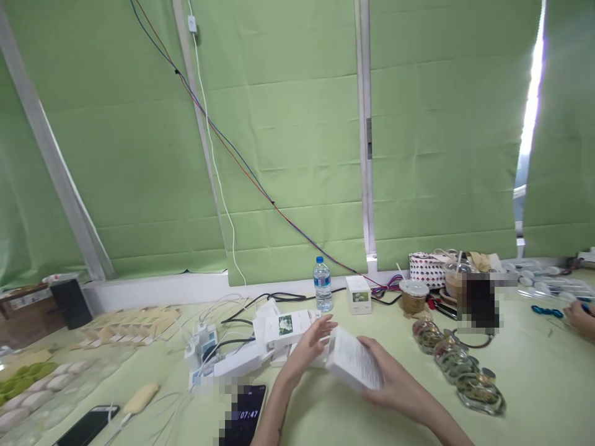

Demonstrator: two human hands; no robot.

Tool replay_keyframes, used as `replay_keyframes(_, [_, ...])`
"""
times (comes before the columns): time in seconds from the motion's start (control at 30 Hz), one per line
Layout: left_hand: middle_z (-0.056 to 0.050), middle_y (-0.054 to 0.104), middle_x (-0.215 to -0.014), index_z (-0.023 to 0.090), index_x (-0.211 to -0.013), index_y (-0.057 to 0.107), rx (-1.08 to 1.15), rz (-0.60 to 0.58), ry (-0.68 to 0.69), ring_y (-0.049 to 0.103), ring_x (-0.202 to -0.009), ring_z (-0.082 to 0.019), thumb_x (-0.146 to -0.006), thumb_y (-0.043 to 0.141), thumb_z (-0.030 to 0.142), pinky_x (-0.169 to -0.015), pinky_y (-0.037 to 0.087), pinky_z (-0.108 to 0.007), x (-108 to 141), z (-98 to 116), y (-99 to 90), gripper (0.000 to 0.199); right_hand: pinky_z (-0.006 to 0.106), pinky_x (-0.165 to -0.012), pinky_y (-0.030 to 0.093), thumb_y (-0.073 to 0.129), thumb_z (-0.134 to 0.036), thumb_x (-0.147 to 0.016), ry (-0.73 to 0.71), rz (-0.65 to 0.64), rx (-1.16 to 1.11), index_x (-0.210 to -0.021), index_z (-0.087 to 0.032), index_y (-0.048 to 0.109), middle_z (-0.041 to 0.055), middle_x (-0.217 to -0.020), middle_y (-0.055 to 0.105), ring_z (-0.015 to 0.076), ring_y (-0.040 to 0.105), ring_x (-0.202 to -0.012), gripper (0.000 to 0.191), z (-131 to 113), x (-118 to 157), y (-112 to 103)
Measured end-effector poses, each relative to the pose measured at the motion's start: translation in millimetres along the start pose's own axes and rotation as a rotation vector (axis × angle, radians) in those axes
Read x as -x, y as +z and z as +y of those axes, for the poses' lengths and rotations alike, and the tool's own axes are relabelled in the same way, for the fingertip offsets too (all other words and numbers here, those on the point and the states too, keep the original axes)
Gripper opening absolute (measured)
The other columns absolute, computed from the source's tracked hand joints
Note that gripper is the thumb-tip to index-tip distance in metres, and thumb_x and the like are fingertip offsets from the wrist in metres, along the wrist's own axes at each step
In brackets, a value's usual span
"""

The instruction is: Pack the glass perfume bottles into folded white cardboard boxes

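While the right grip [396,379] clasps a white box [349,359] from the right, left grip [307,348] — spread, empty — alongside

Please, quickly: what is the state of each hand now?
Left hand: open, beside the white box; contact unclear.
Right hand: closed, holding the white box.

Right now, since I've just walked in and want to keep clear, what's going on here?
A person's right hand holds a white box over the table. Their left hand is open beside it; whether it touches is unclear. More white boxes lie piled beyond the left hand, and clear jars sit to the right. Another person's hand is at far right.
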State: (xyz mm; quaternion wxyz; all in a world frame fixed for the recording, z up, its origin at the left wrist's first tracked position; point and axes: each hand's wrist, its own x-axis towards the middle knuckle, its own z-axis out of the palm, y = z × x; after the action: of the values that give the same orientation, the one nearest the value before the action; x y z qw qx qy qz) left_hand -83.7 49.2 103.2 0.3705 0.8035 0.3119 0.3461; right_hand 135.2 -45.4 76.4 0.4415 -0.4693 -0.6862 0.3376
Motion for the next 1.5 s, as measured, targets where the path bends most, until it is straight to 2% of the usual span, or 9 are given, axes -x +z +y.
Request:
replay_keyframes(0.07, [-0.013,0.054,-0.133,0.025,-0.138,0.038,0.294,-0.088,0.033,0.053,-0.119,-0.031,-0.058,0.071,0.069,-0.096,0.046,-0.040,7,7,15.1,0.097,0.040,-0.102,0.039,0.068,-0.028,-0.068,-0.022,0.050,-0.116,-0.138,-0.024,0.040,0.0099,-0.139,0.049,0.0302,0.046,-0.125,0.076,2,-5,10])
replay_keyframes(0.13, [-0.011,0.053,-0.133,0.027,-0.134,0.040,0.401,-0.061,0.051,0.050,-0.121,-0.031,-0.056,0.081,0.053,-0.098,0.043,-0.040,11,16,28.3,0.091,0.040,-0.109,0.032,0.069,-0.026,-0.069,-0.031,0.016,-0.163,-0.142,-0.024,0.036,0.0082,-0.146,0.041,0.0274,0.038,-0.133,0.080,5,-9,18])
replay_keyframes(0.23, [-0.008,0.059,-0.119,0.024,-0.125,0.044,0.193,0.069,0.070,0.055,-0.110,-0.028,-0.058,0.082,0.031,-0.095,0.044,-0.037,12,28,40.1,0.077,0.038,-0.106,0.036,0.064,-0.022,-0.071,-0.018,-0.019,-0.168,-0.135,-0.025,0.047,0.0065,-0.145,0.043,0.0254,0.040,-0.132,0.066,5,-12,19])
replay_keyframes(0.43, [-0.006,0.060,-0.111,0.024,-0.114,0.049,-0.373,0.223,0.189,0.055,-0.104,-0.029,-0.059,0.073,0.021,-0.092,0.042,-0.044,10,36,38.0,0.060,0.033,-0.071,0.055,0.050,-0.039,-0.085,0.043,0.104,-0.230,-0.124,-0.019,0.060,0.0098,-0.110,0.065,0.0195,0.063,-0.081,0.045,-4,-11,6])
replay_keyframes(0.63, [-0.007,0.061,-0.109,0.023,-0.111,0.047,-0.558,0.208,0.280,0.056,-0.104,-0.028,-0.064,0.064,0.015,-0.099,0.035,-0.050,5,33,40.8,0.051,0.029,-0.052,0.053,0.046,-0.044,-0.086,0.014,0.212,0.043,-0.127,-0.016,0.057,0.0098,-0.099,0.066,0.0190,0.064,-0.069,0.051,-7,-17,12])
replay_keyframes(0.9, [-0.009,0.057,-0.114,0.023,-0.119,0.043,-0.425,0.270,0.361,0.054,-0.108,-0.028,-0.066,0.059,0.012,-0.096,0.040,-0.045,-2,29,53.4,0.057,0.031,-0.069,0.049,0.044,-0.027,-0.082,-0.077,0.191,0.565,-0.112,-0.019,0.060,0.0089,-0.097,0.070,0.0227,0.066,-0.079,0.035,-38,-28,1])
replay_keyframes(1.03, [-0.009,0.055,-0.120,0.025,-0.122,0.041,-0.389,0.269,0.339,0.050,-0.115,-0.030,-0.060,0.059,0.006,-0.106,0.027,-0.053,-10,29,40.4,0.067,0.035,-0.068,0.048,0.032,-0.027,-0.087,-0.056,0.213,0.532,-0.126,-0.015,0.050,0.0110,-0.087,0.069,0.0247,0.067,-0.072,0.046,-38,-39,-4])
replay_keyframes(1.27, [-0.005,0.055,-0.110,0.024,-0.117,0.046,-0.290,0.241,0.301,0.055,-0.099,-0.026,-0.051,0.083,0.024,-0.086,0.047,-0.038,-23,29,0.7,0.075,0.022,-0.041,0.040,0.044,-0.061,-0.084,0.031,0.177,-0.376,-0.113,-0.021,0.046,-0.0050,-0.064,0.047,0.0133,0.050,-0.051,0.050,-29,-59,-12])
replay_keyframes(1.5, [-0.007,0.057,-0.109,0.025,-0.119,0.037,0.259,0.744,0.126,0.060,-0.099,-0.023,-0.066,0.076,0.041,-0.083,0.049,-0.033,-55,24,-42.9,0.069,0.020,-0.044,0.036,0.040,-0.066,-0.085,0.049,0.194,-0.407,-0.105,-0.023,0.047,-0.0041,-0.072,0.050,0.0089,0.047,-0.052,0.048,-19,-71,7])
